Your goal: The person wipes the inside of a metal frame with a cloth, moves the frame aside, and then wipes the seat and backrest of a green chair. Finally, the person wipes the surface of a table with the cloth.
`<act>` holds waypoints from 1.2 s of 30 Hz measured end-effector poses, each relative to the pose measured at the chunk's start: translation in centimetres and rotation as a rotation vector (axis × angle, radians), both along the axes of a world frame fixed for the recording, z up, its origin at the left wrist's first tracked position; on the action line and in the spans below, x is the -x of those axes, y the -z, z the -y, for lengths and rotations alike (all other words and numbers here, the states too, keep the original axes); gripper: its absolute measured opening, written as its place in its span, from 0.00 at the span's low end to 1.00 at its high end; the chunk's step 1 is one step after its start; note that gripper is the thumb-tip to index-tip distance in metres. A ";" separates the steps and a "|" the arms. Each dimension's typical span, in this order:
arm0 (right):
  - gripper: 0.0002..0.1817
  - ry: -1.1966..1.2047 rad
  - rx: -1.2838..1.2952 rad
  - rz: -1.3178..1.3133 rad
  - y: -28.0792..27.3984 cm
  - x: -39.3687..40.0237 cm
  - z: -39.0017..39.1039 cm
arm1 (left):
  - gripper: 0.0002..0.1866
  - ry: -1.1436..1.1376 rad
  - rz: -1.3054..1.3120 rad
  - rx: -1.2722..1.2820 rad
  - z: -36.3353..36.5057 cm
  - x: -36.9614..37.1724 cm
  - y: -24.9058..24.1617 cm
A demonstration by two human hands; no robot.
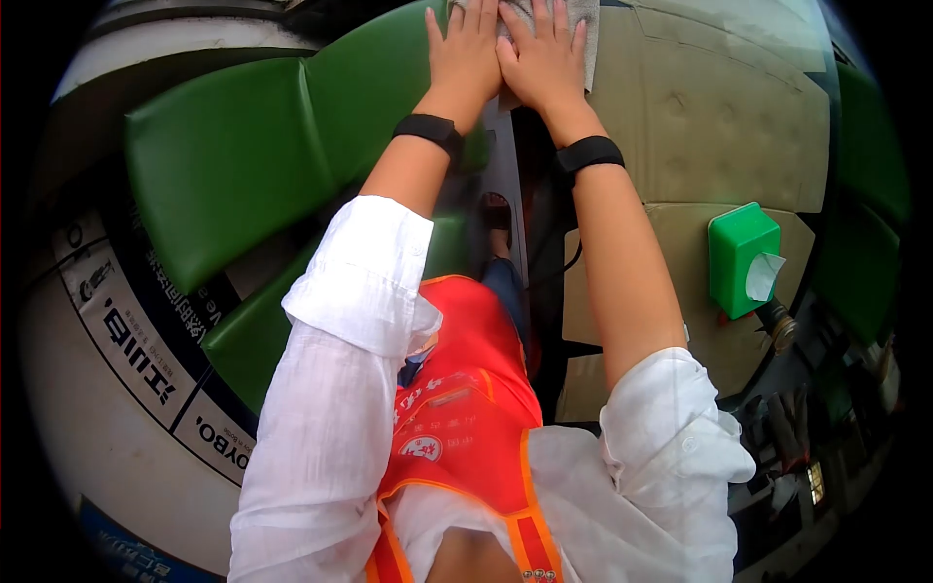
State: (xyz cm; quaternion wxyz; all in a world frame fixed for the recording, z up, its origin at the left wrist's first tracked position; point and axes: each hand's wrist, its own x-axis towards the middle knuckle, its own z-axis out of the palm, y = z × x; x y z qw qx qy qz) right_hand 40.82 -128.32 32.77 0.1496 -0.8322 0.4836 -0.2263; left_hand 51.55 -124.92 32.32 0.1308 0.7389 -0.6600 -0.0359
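Two hands, left hand (466,49) and right hand (546,53), fingers flat (slightly spread), pressing grey crumpled cloth (587,34), tan seat (719,107).

Both hands flat on a cloth (583,19) up front, left hand (466,53) touching right hand (544,58), side by side. Padded seat (233,165) off to the left, tabletop (719,107) right, tissue box (741,257) sitting on it, nearer.
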 end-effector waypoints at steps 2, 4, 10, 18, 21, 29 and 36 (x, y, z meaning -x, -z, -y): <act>0.25 -0.012 0.000 0.015 -0.3 0.1 -0.6 | 0.32 0.001 0.088 -0.024 -0.8 -0.3 0.1; 0.25 -0.004 -0.050 -0.065 -0.6 -0.1 -1.4 | 0.33 0.050 0.248 0.053 -1.9 -0.7 0.0; 0.35 0.010 -0.088 -0.080 -0.5 0.7 -6.7 | 0.27 0.015 -0.585 -0.112 -10.1 -3.1 -2.1; 0.38 -0.068 -0.247 -0.198 -1.5 2.8 -10.4 | 0.31 -0.540 -0.436 -1.436 -42.9 -11.6 0.0; 0.37 -0.055 -0.206 -0.234 -2.0 2.8 -11.2 | 0.29 -0.489 -0.593 -1.557 -54.1 -11.5 5.1; 0.27 0.044 -0.245 -0.383 -4.8 3.6 -18.0 | 0.15 -0.911 -1.394 -0.323 -42.5 -17.4 -6.4; 0.37 -0.182 -1.256 -0.052 -7.9 2.1 -29.6 | 0.15 -0.679 -1.611 0.231 -35.4 -23.3 -16.1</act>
